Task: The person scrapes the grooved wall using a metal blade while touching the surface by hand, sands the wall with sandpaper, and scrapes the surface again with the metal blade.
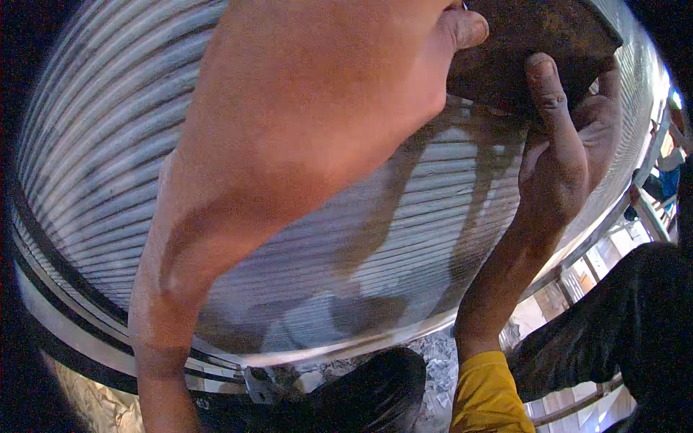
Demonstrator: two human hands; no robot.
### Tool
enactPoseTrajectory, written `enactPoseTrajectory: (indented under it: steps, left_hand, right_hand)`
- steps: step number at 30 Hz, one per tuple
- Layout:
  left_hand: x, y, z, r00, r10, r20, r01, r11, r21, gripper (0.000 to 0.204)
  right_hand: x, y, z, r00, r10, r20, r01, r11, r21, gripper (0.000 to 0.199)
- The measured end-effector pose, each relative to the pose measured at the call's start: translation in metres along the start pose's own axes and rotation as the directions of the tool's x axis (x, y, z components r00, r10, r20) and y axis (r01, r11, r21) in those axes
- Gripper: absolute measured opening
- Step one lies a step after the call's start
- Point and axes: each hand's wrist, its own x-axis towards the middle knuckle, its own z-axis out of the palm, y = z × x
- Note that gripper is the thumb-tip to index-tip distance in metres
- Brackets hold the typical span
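Both hands raised close to the camera, gripping one dark, rusty-brown flat slab (pixel 530 43) at top centre-right. Left hand (pixel 317 94) fills the upper middle, very near the lens, thumb hooked over the slab's upper left edge, fingers closed around it. Right hand (pixel 570 137) clamps the slab from below and right, thumb pressed flat on its lower face, palm behind it. What the slab is made of can't be told; surface looks rough and pitted.

No containers in view.

Behind the hands: a grey corrugated metal shutter (pixel 101 144), ribs running across and bent by the lens, arm shadows falling on it. A pale metal bottom rail (pixel 86 339) runs along its lower edge. Yellow sleeve cuff (pixel 487 393) on the right forearm. Dark trouser leg (pixel 635 317) at right, dark shoe (pixel 375 393) bottom centre. Ground below is littered with pale rubble or scraps (pixel 444 368), blurred. Bright patch with a metal frame (pixel 650 209) at far right; details too small to read.
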Motion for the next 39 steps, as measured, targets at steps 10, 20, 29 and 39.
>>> enactPoseTrajectory:
  steps: [10,20,29,39]
  left_hand:
    - [0.002,-0.001,0.000,1.000,0.011,0.007,-0.011,1.000,-0.006,0.047]
    - [0.003,-0.002,-0.001,1.000,0.019,-0.006,-0.019,1.000,-0.010,0.045]
    - [0.001,0.006,-0.007,1.000,0.023,-0.009,-0.023,1.000,-0.009,0.043]
    - [-0.001,0.003,-0.014,1.000,0.004,0.007,-0.004,1.000,0.001,0.041]
  right_hand:
    - [-0.004,0.004,0.006,0.998,-0.021,-0.054,0.008,0.971,-0.237,0.047]
    - [-0.003,0.003,0.008,0.999,0.011,-0.049,-0.013,0.999,-0.040,0.050]
    - [-0.010,-0.008,0.006,0.992,0.094,-0.082,-0.092,0.995,0.039,0.051]
    - [-0.011,0.003,0.003,0.944,-0.297,0.146,0.319,0.704,-0.634,0.050]
